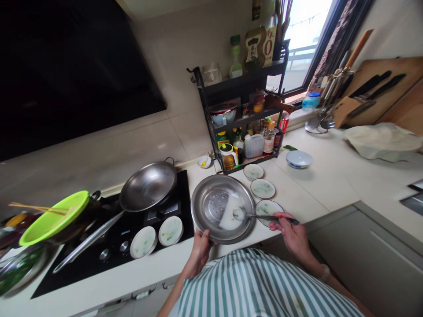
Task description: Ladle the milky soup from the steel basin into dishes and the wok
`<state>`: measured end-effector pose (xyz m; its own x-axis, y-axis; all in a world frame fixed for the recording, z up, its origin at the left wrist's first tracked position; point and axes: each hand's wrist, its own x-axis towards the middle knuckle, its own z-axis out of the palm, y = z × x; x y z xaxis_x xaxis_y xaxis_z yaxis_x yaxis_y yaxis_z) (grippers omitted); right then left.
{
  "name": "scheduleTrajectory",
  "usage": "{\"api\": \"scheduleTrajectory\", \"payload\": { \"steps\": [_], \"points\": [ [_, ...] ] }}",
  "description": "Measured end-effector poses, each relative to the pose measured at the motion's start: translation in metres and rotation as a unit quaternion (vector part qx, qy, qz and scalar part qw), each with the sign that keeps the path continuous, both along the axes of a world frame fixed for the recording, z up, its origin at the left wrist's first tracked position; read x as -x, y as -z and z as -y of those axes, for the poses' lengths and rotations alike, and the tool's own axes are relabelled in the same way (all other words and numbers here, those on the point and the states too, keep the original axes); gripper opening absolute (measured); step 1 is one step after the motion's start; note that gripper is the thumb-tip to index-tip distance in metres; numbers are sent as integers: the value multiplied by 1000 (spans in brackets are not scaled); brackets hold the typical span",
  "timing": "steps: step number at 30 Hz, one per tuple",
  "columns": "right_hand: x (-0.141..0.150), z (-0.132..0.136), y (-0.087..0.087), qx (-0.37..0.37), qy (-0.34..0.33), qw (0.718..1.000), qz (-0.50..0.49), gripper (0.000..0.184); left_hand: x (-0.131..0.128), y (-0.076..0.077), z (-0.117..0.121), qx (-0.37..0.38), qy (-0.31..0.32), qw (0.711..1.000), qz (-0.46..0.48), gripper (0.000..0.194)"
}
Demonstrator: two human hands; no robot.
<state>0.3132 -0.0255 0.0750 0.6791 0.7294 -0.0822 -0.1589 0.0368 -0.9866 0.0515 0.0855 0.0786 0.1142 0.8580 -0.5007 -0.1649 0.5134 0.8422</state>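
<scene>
My left hand (200, 248) is closed on the near rim of a round stainless steel basin (201, 202), thumb over the edge. Milky white liquid has pooled in the basin's right part, and droplets speckle its bottom. In my right hand (291, 235) is a metal ladle (264, 216) with a dark handle end; its round head rests in the liquid. Just right of the basin stand a small bowl (254, 171), a second bowl (263, 188) and a third bowl (268, 206), each with pale liquid and green bits. The ladle's handle crosses over the third.
Two similar bowls (171, 231) sit on the black stove's front edge. A steel wok (148, 185) stands behind them, its long handle pointing left. Farther left is a lime-green basket (56, 220) with chopsticks. A condiment rack (244, 119) and a shallow dish (299, 158) are beyond the bowls.
</scene>
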Motion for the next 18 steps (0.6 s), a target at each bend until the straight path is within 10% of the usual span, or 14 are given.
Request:
{"api": "scheduleTrajectory", "payload": {
  "steps": [18],
  "points": [
    [-41, 33, -61, -3, 152, 988, -12, 15, 1, 2, -3, 8, 4, 1000, -3, 25]
  ]
}}
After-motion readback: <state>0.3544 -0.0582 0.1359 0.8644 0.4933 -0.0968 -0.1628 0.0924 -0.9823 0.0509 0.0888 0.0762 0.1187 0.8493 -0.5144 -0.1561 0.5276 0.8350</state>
